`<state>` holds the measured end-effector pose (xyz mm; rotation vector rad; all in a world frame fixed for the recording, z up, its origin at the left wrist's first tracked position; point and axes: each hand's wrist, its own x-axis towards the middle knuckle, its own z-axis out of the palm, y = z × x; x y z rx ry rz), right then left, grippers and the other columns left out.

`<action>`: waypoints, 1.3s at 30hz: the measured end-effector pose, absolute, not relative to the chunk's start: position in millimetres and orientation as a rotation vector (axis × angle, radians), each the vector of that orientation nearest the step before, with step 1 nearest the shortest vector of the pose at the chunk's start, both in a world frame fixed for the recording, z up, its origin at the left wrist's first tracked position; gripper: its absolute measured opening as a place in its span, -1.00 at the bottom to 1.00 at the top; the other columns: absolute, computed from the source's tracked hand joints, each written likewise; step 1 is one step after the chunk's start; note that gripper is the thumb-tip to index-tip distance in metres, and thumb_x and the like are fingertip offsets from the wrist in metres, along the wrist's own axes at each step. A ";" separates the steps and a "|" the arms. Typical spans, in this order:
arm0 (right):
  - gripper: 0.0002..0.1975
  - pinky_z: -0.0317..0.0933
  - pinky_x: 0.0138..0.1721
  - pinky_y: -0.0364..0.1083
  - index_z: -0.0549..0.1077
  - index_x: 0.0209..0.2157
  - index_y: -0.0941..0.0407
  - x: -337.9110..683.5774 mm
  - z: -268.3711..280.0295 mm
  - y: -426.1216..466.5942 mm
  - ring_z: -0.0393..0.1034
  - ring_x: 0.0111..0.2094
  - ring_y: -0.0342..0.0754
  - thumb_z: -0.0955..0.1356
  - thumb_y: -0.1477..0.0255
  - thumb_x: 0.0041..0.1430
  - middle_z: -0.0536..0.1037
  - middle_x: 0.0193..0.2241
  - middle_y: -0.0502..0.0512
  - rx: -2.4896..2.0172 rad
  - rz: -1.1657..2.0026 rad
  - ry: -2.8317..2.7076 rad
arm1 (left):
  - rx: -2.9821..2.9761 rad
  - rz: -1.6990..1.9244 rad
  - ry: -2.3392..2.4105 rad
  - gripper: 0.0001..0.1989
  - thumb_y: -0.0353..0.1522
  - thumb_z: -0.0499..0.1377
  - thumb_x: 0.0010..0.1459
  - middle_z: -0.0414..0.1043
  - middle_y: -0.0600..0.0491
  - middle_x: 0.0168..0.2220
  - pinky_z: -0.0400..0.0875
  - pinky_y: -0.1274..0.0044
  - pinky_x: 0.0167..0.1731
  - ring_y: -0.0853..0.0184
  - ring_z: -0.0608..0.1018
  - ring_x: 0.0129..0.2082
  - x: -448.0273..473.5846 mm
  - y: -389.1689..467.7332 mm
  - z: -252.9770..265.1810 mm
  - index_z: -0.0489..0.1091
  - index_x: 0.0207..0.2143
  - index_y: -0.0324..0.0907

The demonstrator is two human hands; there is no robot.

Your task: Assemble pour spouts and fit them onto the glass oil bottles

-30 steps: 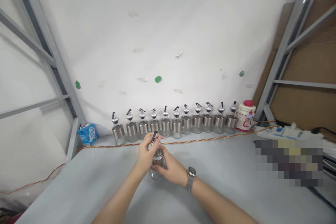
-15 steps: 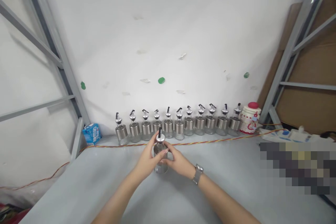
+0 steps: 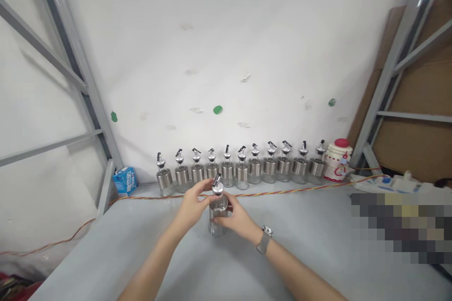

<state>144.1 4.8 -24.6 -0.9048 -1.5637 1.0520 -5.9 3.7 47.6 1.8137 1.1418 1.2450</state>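
Note:
An upright oil dispenser bottle of clear glass with a steel sleeve stands on the grey table in front of me. Its silver pour spout has a black flap that leans a little to the right. My right hand is wrapped round the steel sleeve, thumb on the near side. At the neck, just under the spout, my left hand closes its thumb and fingers from the left side. The far fingertips of both hands are partly hidden behind the bottle.
Several matching oil bottles stand in a row along the white wall. A blue carton is at the row's left, a red-and-white jar at its right. A twisted red-yellow wire crosses the table before the row. Metal posts frame both sides.
My left hand has moved up from the bottle's body to its neck. The spout's flap has turned from straight up to a rightward lean. My right hand stays round the sleeve.

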 end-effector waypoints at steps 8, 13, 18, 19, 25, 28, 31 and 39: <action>-0.41 0.18 -0.19 -0.02 0.11 0.01 0.10 139.7 -19.9 -7.0 0.29 -0.27 -0.07 0.36 0.50 -0.10 0.36 -0.18 0.10 -0.754 1.139 -1.646 | 1.687 1.159 0.905 -0.65 -0.26 0.11 0.01 0.37 0.00 -0.11 0.24 0.49 -0.12 0.27 0.40 -0.13 12.3 -13.3 61.5 0.31 -0.12 -0.15; -0.35 0.16 -0.16 0.00 0.17 -0.02 0.13 141.2 -13.9 -6.6 0.27 -0.20 0.00 0.43 0.45 -0.20 0.36 -0.16 0.12 -0.812 1.192 -1.672 | 1.442 1.058 0.771 -0.72 -0.27 0.08 0.02 0.42 0.01 -0.29 0.26 0.51 -0.22 0.29 0.42 -0.23 12.7 -14.0 65.6 0.36 -0.22 -0.19; -0.13 0.10 -0.04 0.02 -0.06 0.11 0.03 137.1 -13.0 -9.9 0.16 -0.01 0.02 0.44 0.51 -0.21 0.19 0.04 0.16 -0.664 1.196 -1.627 | 1.374 1.018 0.697 -0.80 -0.34 0.11 -0.04 0.41 0.04 -0.38 0.25 0.55 -0.31 0.34 0.42 -0.33 11.6 -12.8 65.1 0.39 -0.32 -0.21; -0.10 0.09 -0.02 0.02 -0.11 0.12 0.00 136.3 -13.6 -10.0 0.13 0.02 0.01 0.43 0.52 -0.21 0.15 0.07 0.16 -0.647 1.184 -1.627 | 1.375 1.030 0.704 -0.81 -0.34 0.11 -0.04 0.41 0.04 -0.38 0.25 0.55 -0.30 0.34 0.42 -0.32 12.6 -13.4 65.1 0.39 -0.33 -0.21; -0.01 -0.05 0.07 0.05 -0.21 0.14 -0.03 135.1 -19.8 -6.1 -0.09 0.14 0.02 0.44 0.54 -0.23 0.04 0.11 0.18 -0.654 1.093 -1.662 | 1.400 1.101 0.691 -0.83 -0.31 0.10 0.00 0.43 0.04 -0.39 0.25 0.54 -0.30 0.35 0.43 -0.35 18.6 -15.9 62.7 0.36 -0.37 -0.21; -0.05 0.00 0.05 0.04 -0.19 0.13 -0.03 135.9 -20.6 -6.4 -0.03 0.11 0.02 0.43 0.53 -0.21 0.06 0.10 0.18 -0.643 1.125 -1.663 | 1.440 1.124 0.656 -0.85 -0.32 0.10 0.00 0.43 0.04 -0.42 0.26 0.56 -0.32 0.36 0.43 -0.37 20.2 -13.8 58.2 0.36 -0.38 -0.22; -0.14 0.09 -0.02 0.02 -0.10 0.10 0.00 137.1 -18.8 -8.6 0.09 0.05 0.02 0.42 0.50 -0.19 0.10 0.07 0.19 -0.667 1.174 -1.665 | 1.480 1.160 0.629 -0.87 -0.33 0.09 0.01 0.43 0.04 -0.40 0.27 0.55 -0.28 0.36 0.44 -0.35 22.2 -11.5 53.4 0.35 -0.41 -0.22; -0.32 0.20 -0.18 -0.04 0.04 0.01 0.10 131.6 -20.7 -8.2 0.28 -0.17 -0.02 0.42 0.38 -0.14 0.35 -0.16 0.12 -0.771 1.132 -1.589 | 1.685 1.167 0.791 -0.74 -0.25 0.05 0.05 0.43 0.01 -0.22 0.25 0.49 -0.15 0.29 0.42 -0.18 12.5 -2.1 52.7 0.39 -0.28 -0.21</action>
